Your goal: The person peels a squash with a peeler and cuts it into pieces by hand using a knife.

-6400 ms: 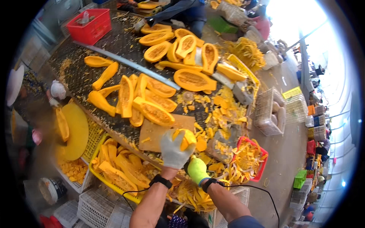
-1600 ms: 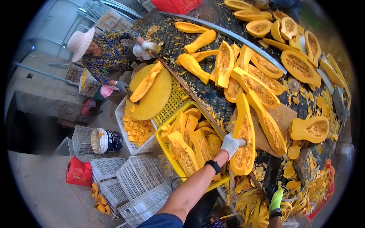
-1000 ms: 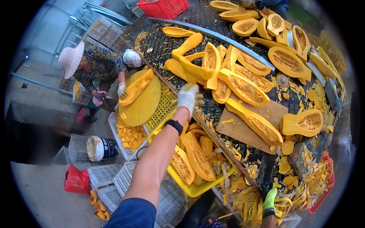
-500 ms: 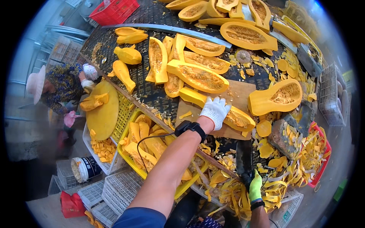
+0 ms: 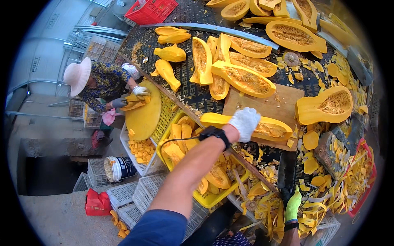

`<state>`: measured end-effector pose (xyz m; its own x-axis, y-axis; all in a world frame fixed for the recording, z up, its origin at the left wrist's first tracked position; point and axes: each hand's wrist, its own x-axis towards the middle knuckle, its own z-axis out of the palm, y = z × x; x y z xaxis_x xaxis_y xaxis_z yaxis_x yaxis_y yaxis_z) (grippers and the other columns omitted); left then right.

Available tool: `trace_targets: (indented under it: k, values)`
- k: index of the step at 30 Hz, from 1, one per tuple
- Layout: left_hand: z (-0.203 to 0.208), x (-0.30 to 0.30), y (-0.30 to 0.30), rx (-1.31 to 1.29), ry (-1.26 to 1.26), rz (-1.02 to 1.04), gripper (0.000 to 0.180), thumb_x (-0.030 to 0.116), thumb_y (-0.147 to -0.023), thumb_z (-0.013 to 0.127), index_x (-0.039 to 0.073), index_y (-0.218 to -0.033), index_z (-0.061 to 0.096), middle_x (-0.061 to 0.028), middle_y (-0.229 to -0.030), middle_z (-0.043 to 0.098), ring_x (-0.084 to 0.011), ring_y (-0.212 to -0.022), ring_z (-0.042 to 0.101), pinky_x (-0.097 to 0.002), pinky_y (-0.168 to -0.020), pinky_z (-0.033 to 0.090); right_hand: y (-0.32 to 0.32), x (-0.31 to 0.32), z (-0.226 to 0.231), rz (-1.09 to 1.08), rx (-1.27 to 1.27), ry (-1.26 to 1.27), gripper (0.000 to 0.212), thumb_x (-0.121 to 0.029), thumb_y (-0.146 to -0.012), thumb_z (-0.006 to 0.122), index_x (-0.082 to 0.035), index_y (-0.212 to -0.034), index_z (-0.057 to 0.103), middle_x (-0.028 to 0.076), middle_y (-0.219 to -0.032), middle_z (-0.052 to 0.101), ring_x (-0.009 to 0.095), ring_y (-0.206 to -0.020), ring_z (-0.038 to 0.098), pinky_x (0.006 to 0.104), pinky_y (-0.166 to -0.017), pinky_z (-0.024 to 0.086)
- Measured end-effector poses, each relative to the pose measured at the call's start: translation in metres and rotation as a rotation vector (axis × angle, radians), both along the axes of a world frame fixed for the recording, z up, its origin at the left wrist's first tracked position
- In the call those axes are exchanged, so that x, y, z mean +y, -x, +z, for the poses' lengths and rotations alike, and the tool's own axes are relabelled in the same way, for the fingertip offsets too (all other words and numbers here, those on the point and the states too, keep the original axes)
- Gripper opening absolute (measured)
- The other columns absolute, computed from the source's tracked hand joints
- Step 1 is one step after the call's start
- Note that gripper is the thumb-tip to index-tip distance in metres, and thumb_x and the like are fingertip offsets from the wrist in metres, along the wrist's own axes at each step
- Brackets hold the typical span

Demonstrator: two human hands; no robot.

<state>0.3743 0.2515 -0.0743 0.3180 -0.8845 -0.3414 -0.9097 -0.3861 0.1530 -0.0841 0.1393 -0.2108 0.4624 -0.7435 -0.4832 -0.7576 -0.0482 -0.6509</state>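
Note:
My left hand, in a white knit glove, grips a long peeled pumpkin half across its middle. That half lies cut side up over the near part of a wooden board, its narrow end jutting past the board's left edge. In a yellow-green glove, my right hand is closed round the handle of a cleaver. The dark, wide blade points away from me over the table's near edge, apart from the pumpkin. Another seeded half rests across the board's far left corner, and a wide half lies to its right.
Several pumpkin halves and a metal strip lie farther back. Near the edge stands a yellow crate of pumpkin pieces. Peelings fill a red crate at right. A stone block sits beside it. At left, another person handles pumpkin.
My left hand has drawn the pumpkin half toward me and leftward across the board, turning it more sideways. The view has swung left. The cleaver stays in my right hand.

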Motion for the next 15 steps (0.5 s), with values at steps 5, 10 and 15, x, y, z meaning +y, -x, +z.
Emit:
trace_targets:
  k: [5,10,15]
  values:
    - [0.068,0.046,-0.097,-0.255,0.158,-0.156,0.02,0.006,-0.073,0.071,0.005,-0.092,0.066,-0.0203,-0.095,0.065,-0.0394,-0.09,0.067,-0.0491,-0.081,0.057,-0.005,0.003,-0.002,-0.161,-0.128,-0.223,0.037,-0.029,-0.1,0.07,-0.005,-0.127,0.071,0.022,-0.111,0.078,0.04,-0.104,0.075,0.0432,-0.09,0.059]
    - [0.108,0.047,-0.151,-0.709,0.072,0.104,0.068,0.0,-0.078,0.067,0.002,-0.146,0.057,-0.0229,-0.136,0.061,-0.0433,-0.119,0.063,-0.0494,-0.099,0.052,-0.026,-0.001,0.031,0.325,0.317,0.172,0.04,-0.033,-0.099,0.068,-0.009,-0.131,0.068,0.019,-0.109,0.077,0.04,-0.104,0.074,0.0498,-0.089,0.059]
    - [0.042,-0.09,-0.053,-0.158,0.438,0.082,0.072,0.021,-0.08,0.084,-0.001,-0.144,0.06,-0.027,-0.141,0.064,-0.0435,-0.133,0.06,-0.0473,-0.113,0.05,-0.021,-0.005,0.041,0.38,0.378,0.151,0.051,-0.036,-0.095,0.074,-0.008,-0.137,0.065,0.019,-0.112,0.076,0.039,-0.105,0.074,0.0466,-0.09,0.059]
